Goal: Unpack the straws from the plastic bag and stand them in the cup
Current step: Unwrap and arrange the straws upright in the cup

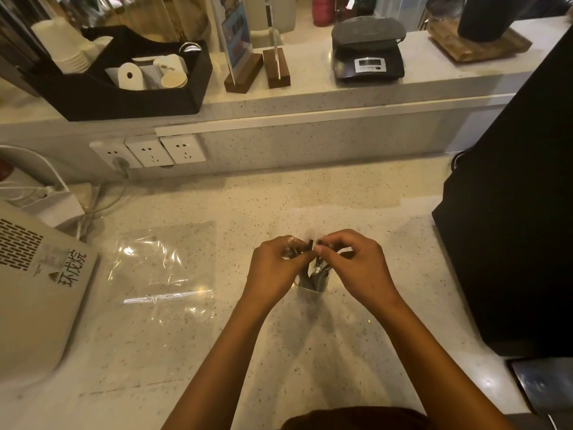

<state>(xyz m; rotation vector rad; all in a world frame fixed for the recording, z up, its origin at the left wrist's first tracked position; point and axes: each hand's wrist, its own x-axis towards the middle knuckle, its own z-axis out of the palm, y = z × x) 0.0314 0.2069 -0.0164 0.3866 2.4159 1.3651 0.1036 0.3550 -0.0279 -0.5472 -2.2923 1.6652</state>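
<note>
Where hands pinch, dark wrapped straws [316, 276].

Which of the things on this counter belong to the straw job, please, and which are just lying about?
Part of the job:
left hand
right hand
straws
cup
plastic bag

Just lying about:
scale
black tray
paper cups
sockets
sign stands

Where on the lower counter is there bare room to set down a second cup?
Bare patches: between the cup and the black machine; behind both hands up to the wall sockets. Crowded: the left, with the plastic bag and white appliance.
</note>
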